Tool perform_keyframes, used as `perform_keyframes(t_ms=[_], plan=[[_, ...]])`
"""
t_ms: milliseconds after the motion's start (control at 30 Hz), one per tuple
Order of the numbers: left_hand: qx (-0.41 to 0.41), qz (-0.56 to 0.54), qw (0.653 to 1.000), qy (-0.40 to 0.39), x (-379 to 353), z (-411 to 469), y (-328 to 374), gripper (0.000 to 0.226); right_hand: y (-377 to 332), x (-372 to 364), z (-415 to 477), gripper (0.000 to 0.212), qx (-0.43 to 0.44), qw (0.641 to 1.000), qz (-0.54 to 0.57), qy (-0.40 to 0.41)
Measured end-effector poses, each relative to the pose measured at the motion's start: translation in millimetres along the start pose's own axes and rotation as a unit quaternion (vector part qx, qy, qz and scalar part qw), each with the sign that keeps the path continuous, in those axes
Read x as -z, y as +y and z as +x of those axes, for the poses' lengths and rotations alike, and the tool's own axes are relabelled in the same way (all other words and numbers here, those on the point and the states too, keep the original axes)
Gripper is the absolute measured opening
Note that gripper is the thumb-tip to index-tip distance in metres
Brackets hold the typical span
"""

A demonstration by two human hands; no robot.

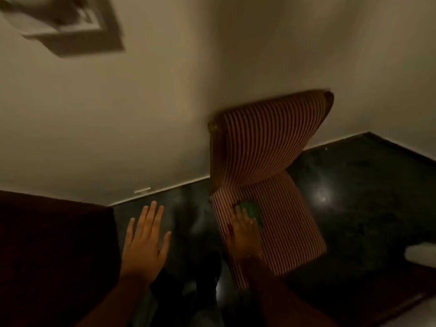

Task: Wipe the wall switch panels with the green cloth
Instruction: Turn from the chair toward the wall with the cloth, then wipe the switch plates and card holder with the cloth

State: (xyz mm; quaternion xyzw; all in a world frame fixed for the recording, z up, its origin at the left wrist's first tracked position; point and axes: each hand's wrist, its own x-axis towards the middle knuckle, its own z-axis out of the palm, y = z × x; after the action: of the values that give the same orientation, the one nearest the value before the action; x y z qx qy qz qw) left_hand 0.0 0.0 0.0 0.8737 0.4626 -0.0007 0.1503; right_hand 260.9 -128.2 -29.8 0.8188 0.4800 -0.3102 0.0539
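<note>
A green cloth lies folded on the seat of a red-and-white striped chair. My right hand rests flat over the cloth's near end, fingers stretched out on it. My left hand hovers above the dark floor to the left of the chair, fingers spread and holding nothing. A wall switch panel shows blurred at the top left of the cream wall, well away from both hands.
The chair stands against the cream wall on a dark glossy floor. A dark piece of furniture fills the lower left. A white object sits at the right edge.
</note>
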Motion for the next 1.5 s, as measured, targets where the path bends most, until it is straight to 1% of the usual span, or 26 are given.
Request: perform_keyframes(t_ms=[67,133,200,267,367,433,533,633,767,800,867,933,967,1033,1100,1133,1200,1233,1300,1367,1433,1500], plan=[[0.007,0.000,1.000,-0.027,-22,9,5,0.076,13,-13,22,0.069,-0.037,0.999,-0.004,-0.010],[0.007,0.012,0.999,-0.034,-42,13,12,0.074,27,-24,44,0.071,-0.052,0.998,-0.020,-0.033],[0.008,0.007,0.999,-0.053,-61,15,18,0.073,39,-39,62,0.074,-0.050,0.997,-0.020,-0.059],[-0.001,0.011,0.999,-0.048,-76,18,19,0.073,54,-49,80,0.076,-0.046,0.996,-0.031,-0.069],[0.003,0.007,0.997,-0.080,-95,23,22,0.074,73,-58,99,0.081,-0.022,0.993,-0.072,-0.093],[0.004,0.007,0.995,-0.100,-102,26,24,0.075,82,-64,107,0.084,-0.005,0.993,-0.075,-0.092],[0.001,0.014,0.994,-0.112,-107,30,24,0.074,93,-64,115,0.078,0.001,0.995,-0.053,-0.089],[0.007,0.011,0.994,-0.106,-100,34,23,0.074,96,-59,117,0.070,0.009,0.997,-0.022,-0.076],[0.013,0.035,0.997,-0.062,-69,35,17,0.075,80,-41,108,0.065,0.012,0.999,0.021,-0.043],[0.014,0.047,0.998,-0.048,-57,36,15,0.074,68,-33,104,0.062,0.031,0.998,0.047,-0.020],[0.013,0.067,0.997,-0.022,-30,37,11,0.072,41,-13,91,0.058,0.096,0.990,0.076,0.064],[0.001,0.091,0.996,0.010,6,41,5,0.071,12,8,77,0.056,0.193,0.973,0.034,0.119],[-0.003,0.104,0.994,0.023,26,45,1,0.072,-4,20,72,0.054,0.247,0.959,0.011,0.138],[-0.002,0.123,0.991,0.053,74,51,-8,0.076,-43,51,64,0.061,0.319,0.930,0.026,0.180],[0.014,0.120,0.986,0.112,126,60,-20,0.076,-91,97,53,0.075,0.380,0.890,0.037,0.250],[0.024,0.119,0.982,0.147,151,65,-26,0.076,-115,122,48,0.080,0.413,0.864,0.036,0.286],[0.043,0.119,0.967,0.221,206,72,-39,0.074,-160,171,31,0.083,0.472,0.817,0.029,0.330],[0.050,0.116,0.957,0.259,235,73,-45,0.075,-179,192,21,0.077,0.486,0.797,0.037,0.356],[0.057,0.111,0.934,0.334,288,80,-54,0.082,-209,223,6,0.058,0.505,0.759,0.055,0.408],[0.053,0.102,0.905,0.410,337,84,-62,0.083,-238,255,-8,0.056,0.515,0.730,0.075,0.442],[0.044,0.094,0.872,0.478,382,89,-70,0.075,-269,280,-21,0.055,0.521,0.707,0.099,0.468],[0.031,0.085,0.842,0.533,424,92,-78,0.072,-296,295,-38,0.060,0.514,0.694,0.144,0.483]])
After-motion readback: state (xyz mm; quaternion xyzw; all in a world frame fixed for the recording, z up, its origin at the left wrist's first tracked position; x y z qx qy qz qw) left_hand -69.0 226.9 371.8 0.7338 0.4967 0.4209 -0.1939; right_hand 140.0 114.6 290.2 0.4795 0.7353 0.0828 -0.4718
